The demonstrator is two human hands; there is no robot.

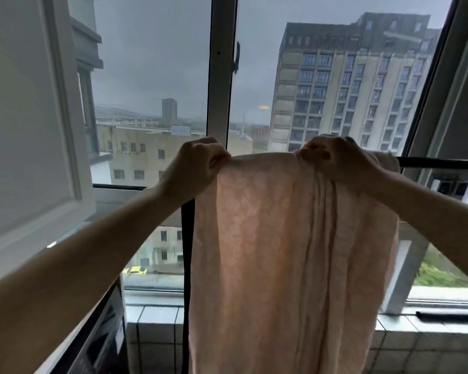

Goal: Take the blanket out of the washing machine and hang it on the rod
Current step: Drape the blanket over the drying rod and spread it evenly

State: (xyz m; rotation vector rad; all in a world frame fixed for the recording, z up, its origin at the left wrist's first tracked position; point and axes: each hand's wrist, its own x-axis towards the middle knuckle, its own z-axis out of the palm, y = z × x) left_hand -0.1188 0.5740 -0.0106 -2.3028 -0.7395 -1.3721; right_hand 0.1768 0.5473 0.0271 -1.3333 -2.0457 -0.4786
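Left hand (197, 163) curled, pinching the top edge of the pink blanket (281, 252). Right hand (335, 157) fisted on bunched fabric at the same edge. Blanket draped over the dark rod (441, 163), hanging below both hands. Bare rod rightward of the right hand; window frame (219, 76) just behind.

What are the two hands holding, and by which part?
Both hold the blanket by its top edge: the left hand pinches the left end, the right hand grips the bunched right end, by the rod.
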